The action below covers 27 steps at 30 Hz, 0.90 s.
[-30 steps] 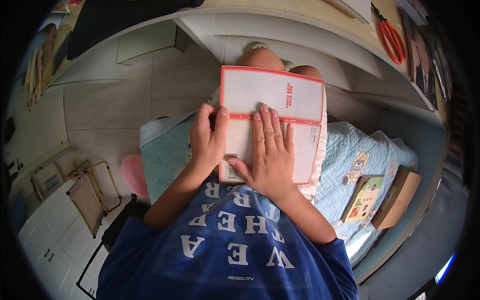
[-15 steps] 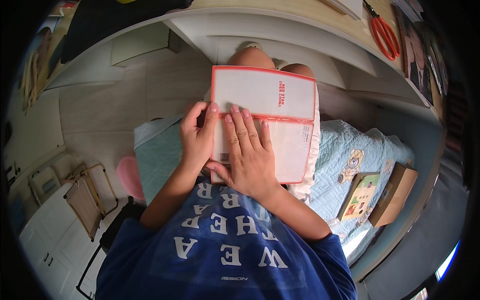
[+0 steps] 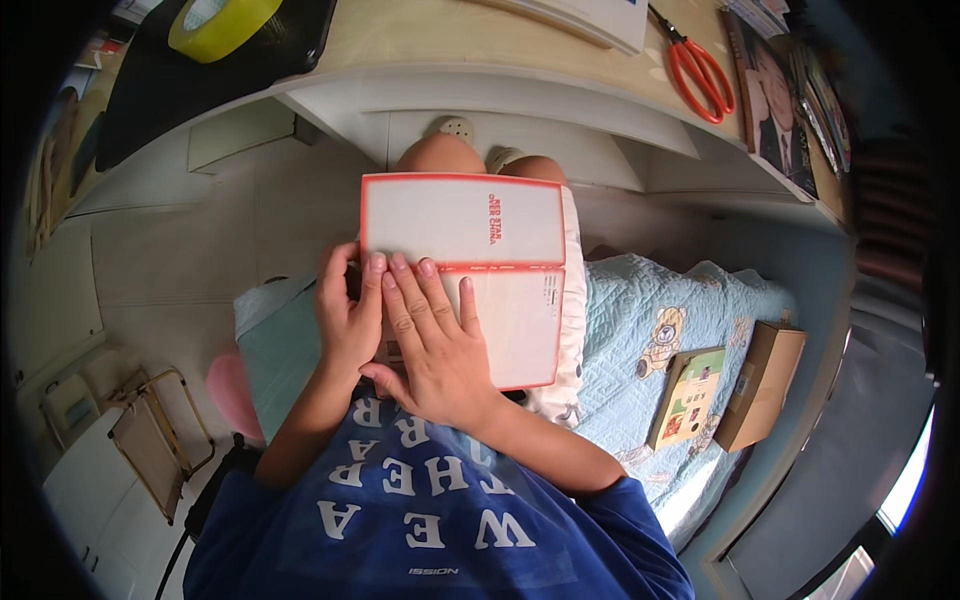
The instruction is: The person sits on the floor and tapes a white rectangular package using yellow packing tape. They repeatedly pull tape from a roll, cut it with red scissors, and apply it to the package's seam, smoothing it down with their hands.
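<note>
A white book with red edges (image 3: 430,220) lies spread across my lap, its cover side up, the red-lined spine running crosswise. My left hand (image 3: 348,315) grips its left edge at the spine, thumb on top and fingers curled at the side, partly hidden. My right hand (image 3: 437,335) rests flat on the cover's near half, fingers stretched out and slightly apart, fingertips at or near the spine. The part of the cover under this palm is covered from view.
Ahead is a wooden desk (image 3: 420,38) with yellow tape (image 3: 207,28), orange-handled scissors (image 3: 700,78) and several upright books (image 3: 775,110). To the right, a quilted bed (image 3: 610,330) carries a flat illustrated book (image 3: 687,398) and a cardboard box (image 3: 762,385). A folding chair (image 3: 155,440) stands left.
The whole view has shifted, so the book and both hands appear further left and lower, and more of the desk shows. My right hand stays flat on the cover; the left keeps its grip.
</note>
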Each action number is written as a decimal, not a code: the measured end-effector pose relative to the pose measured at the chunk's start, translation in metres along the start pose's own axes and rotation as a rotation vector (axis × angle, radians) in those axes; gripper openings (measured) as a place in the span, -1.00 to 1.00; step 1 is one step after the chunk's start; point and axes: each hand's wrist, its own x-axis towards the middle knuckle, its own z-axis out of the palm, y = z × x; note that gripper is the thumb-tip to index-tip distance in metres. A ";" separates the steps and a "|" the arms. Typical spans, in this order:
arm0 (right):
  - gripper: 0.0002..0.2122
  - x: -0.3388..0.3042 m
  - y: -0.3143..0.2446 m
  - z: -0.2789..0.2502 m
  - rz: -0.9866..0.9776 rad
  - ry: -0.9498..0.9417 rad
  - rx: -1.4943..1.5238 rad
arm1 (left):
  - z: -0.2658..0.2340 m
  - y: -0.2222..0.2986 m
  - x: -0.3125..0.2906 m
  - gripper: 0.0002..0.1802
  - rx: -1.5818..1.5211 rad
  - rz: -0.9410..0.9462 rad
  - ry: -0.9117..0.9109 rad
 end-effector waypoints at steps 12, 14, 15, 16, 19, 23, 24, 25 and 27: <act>-0.14 -0.004 0.024 -0.037 0.108 0.047 0.056 | -0.009 -0.007 0.000 -0.79 -0.179 -0.168 0.048; -0.14 0.002 0.036 -0.056 0.090 0.139 0.086 | -0.014 -0.006 0.004 -0.82 -0.225 -0.087 0.113; -0.18 0.011 0.040 -0.075 0.091 0.202 0.115 | -0.019 -0.003 0.005 -0.83 -0.243 -0.049 0.154; -0.23 0.016 0.045 -0.088 0.085 0.324 0.112 | -0.025 0.006 0.011 -0.84 -0.223 0.018 0.154; -0.39 0.038 0.054 -0.110 0.061 0.531 0.085 | -0.050 0.053 0.046 -0.89 -0.134 0.274 0.260; -0.52 0.049 0.054 -0.113 0.041 0.605 0.119 | -0.071 0.139 0.150 -0.60 0.377 0.713 0.357; -0.55 0.050 0.051 -0.113 0.031 0.607 0.154 | -0.074 0.147 0.175 -0.54 0.578 0.790 0.391; -0.57 0.054 0.048 -0.110 0.019 0.600 0.194 | -0.079 0.149 0.192 -0.52 0.732 0.767 0.416; -0.64 0.051 0.044 -0.105 0.012 0.607 0.254 | -0.087 0.140 0.211 -0.51 0.925 0.689 0.425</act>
